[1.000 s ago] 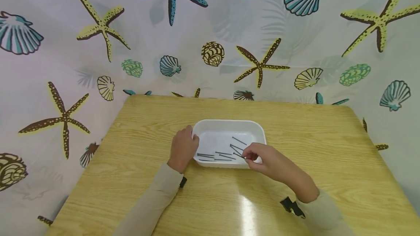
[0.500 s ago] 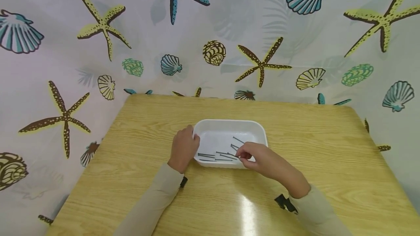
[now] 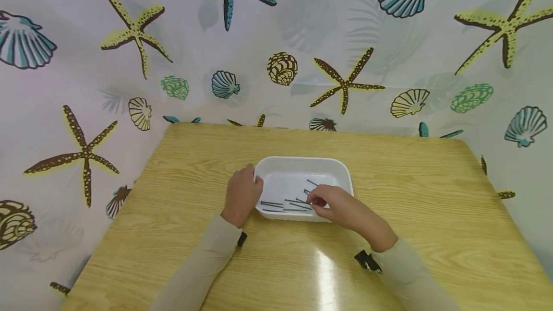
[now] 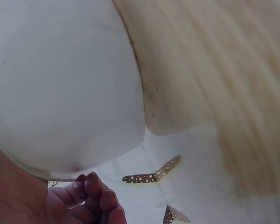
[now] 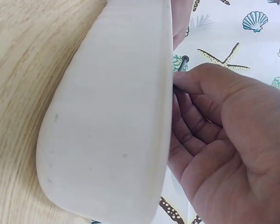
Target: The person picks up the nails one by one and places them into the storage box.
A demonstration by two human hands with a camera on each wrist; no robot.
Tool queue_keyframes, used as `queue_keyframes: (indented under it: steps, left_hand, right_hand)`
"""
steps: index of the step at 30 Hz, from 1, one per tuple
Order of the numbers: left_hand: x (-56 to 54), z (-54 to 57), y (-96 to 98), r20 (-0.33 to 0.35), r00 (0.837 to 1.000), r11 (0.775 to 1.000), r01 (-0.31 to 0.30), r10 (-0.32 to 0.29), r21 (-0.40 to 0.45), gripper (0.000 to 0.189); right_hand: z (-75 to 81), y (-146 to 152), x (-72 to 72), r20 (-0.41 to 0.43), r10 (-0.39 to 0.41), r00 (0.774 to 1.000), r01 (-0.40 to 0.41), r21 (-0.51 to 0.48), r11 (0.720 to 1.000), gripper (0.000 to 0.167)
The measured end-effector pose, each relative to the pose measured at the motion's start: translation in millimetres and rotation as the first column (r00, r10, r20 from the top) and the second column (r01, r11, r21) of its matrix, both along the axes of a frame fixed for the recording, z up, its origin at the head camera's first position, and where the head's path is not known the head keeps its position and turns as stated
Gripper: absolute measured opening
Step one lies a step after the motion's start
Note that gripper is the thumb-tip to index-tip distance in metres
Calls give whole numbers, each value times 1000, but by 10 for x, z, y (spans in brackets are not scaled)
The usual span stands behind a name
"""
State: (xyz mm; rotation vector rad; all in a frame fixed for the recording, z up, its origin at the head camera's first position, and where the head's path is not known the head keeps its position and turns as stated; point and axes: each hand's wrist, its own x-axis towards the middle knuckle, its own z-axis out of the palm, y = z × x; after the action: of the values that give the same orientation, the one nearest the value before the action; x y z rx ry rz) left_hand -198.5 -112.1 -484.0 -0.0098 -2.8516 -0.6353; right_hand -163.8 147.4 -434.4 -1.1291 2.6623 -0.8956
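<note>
A white rectangular tray (image 3: 302, 158) sits on the table, with several thin grey nails (image 3: 272, 204) lying inside it. Most lie along the near side, and a few are farther right, partly behind my right hand. My left hand (image 3: 242, 196) grips the tray's left end at the rim; in the left wrist view its fingers (image 4: 100, 198) curl up by the rim. Between thumb and fingertips, my right hand (image 3: 339, 208) pinches one nail (image 3: 302, 201) over the near right part of the tray. The right wrist view shows that nail's head (image 5: 185, 59) sticking out past the thumb.
The wood-grain table (image 3: 207, 263) extends around the tray on all sides. Behind and beside it hangs a pale cloth (image 3: 259, 28) printed with starfish and shells. A dark strap piece (image 3: 367, 260) shows at my right sleeve.
My right hand has shifted left over the tray with the pinched nail, toward the nails along the near side. The left hand has stayed at the tray's left end.
</note>
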Motion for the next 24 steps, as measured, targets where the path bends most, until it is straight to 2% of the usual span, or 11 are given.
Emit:
queue_keyframes:
  steps: [6,15,24]
  left_hand:
    - [3,-8,-3,5,1000,1000,1,-1,1,15]
    - [23,7,7,1,1000,1000,0,0,13,14]
    - [16,24,2,-13,1000,1000,-2,2,-7,15]
  right_hand:
    - [-72,-72,-91,-2,2,1000,-2,16,1000,11]
    - [-176,-175,-219,25,-67,997,65,81,995,11]
    - [-221,-296,-287,10,-100,995,97,178,979,13]
